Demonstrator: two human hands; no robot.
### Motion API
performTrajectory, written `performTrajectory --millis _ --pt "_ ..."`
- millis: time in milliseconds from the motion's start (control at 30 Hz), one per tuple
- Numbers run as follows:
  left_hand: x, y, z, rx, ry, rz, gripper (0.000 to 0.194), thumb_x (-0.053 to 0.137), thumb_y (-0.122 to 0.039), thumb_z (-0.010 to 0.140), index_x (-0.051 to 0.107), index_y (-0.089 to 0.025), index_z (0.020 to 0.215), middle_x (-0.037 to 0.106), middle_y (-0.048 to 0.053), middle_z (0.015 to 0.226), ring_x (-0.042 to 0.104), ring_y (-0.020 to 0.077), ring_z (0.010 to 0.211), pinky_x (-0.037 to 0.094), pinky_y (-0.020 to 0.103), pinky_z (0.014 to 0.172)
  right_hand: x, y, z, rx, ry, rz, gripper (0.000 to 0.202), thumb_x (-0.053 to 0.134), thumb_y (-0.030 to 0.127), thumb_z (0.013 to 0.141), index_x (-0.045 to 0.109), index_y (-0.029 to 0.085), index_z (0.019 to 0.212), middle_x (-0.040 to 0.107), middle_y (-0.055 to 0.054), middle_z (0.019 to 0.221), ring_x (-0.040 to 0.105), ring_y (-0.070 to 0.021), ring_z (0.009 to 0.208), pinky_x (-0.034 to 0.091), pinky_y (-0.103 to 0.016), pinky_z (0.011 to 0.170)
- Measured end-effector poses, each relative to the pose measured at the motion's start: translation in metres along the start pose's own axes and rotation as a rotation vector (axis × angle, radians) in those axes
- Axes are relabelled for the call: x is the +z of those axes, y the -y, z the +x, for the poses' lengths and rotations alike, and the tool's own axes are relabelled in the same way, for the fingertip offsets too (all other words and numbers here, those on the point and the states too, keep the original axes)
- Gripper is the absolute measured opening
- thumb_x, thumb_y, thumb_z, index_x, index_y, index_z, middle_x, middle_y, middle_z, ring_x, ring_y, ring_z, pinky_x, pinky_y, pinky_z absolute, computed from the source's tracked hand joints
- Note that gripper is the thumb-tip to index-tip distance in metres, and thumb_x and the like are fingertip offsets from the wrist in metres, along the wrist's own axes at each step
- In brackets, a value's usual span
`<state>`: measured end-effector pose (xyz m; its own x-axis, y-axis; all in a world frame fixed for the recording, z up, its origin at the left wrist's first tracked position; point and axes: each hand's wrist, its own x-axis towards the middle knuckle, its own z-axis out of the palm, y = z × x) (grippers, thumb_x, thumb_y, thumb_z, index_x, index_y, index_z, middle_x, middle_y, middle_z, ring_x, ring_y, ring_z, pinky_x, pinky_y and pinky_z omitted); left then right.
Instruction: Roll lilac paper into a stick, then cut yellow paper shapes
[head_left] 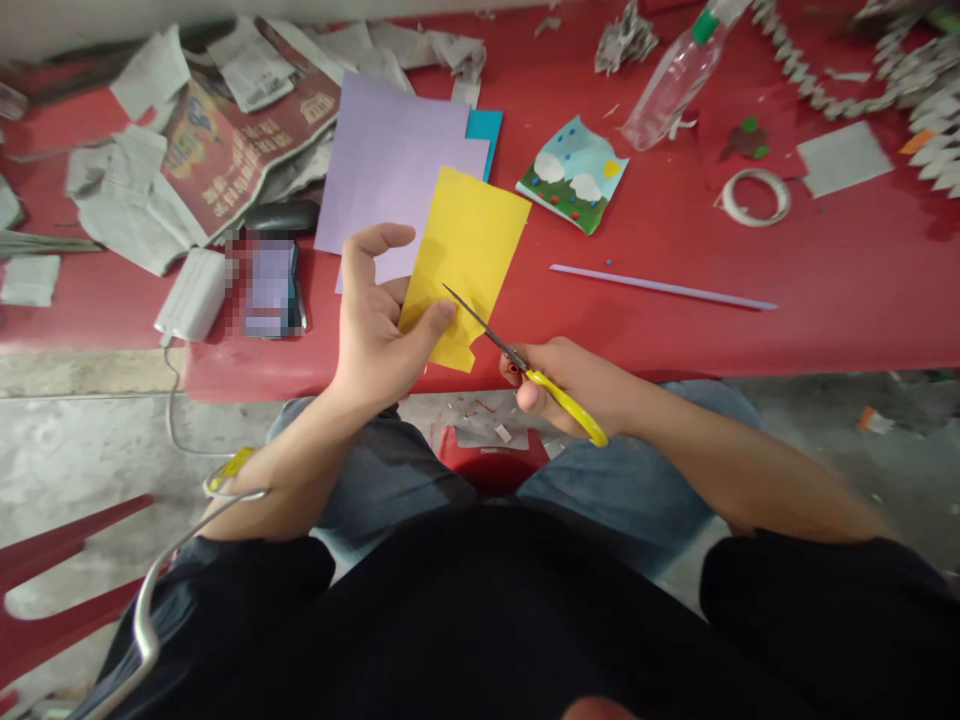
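Observation:
My left hand (pixel 386 325) pinches a sheet of yellow paper (pixel 476 235) near its lower edge, thumb on top and fingers curled behind. A small notch is cut out of the sheet's lower right side. In my right hand (pixel 566 375) is a pair of scissors (pixel 562 400) with yellow handles. Their dark blades lie across the lower part of the yellow paper and point up and left, close to my left thumb. Whether the blades are fully closed I cannot tell. Behind the yellow paper lies a large lilac sheet (pixel 390 150), with a blue sheet (pixel 487 130) partly under it.
On the red table (pixel 450 50) lie a thin lilac strip (pixel 664 287), a painted landscape card (pixel 574 175), a tape roll (pixel 756 197), a plastic bottle (pixel 671 85) and newspaper (pixel 240 140). A phone (pixel 270 288) and a white power bank (pixel 196 295) with a cable sit left.

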<state>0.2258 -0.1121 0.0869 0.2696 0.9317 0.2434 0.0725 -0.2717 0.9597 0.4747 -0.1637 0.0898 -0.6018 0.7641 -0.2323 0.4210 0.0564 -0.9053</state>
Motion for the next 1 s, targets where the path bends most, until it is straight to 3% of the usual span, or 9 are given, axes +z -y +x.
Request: performTrajectory --millis 533,1000 --pt "0.001 -0.007 0.001 -0.060 -0.015 -0.101 0.055 0.078 -0.023 0.092 0.038 -0.028 0.129 0.076 -0.005 0.083 0.067 0.0143 0.053 0.050 0.026 0.046 0.002 -0.007 0.001 -0.112 -0.031 -0.035 0.043 0.051 0.061 0.107 0.055 0.021 0.092 0.055 0.002 0.071 0.047 -0.0118 0.060 0.036 -0.026 0.057" --pt "-0.003 0.006 -0.002 -0.037 -0.024 -0.062 0.067 0.081 -0.041 0.092 0.036 -0.035 0.141 0.072 -0.003 0.085 0.065 0.0140 0.052 0.048 0.028 0.047 -0.003 0.009 -0.001 -0.064 -0.030 0.014 0.069 0.035 0.086 0.099 0.054 0.021 0.088 0.055 0.001 0.072 0.049 -0.0140 0.065 0.036 -0.028 0.063"
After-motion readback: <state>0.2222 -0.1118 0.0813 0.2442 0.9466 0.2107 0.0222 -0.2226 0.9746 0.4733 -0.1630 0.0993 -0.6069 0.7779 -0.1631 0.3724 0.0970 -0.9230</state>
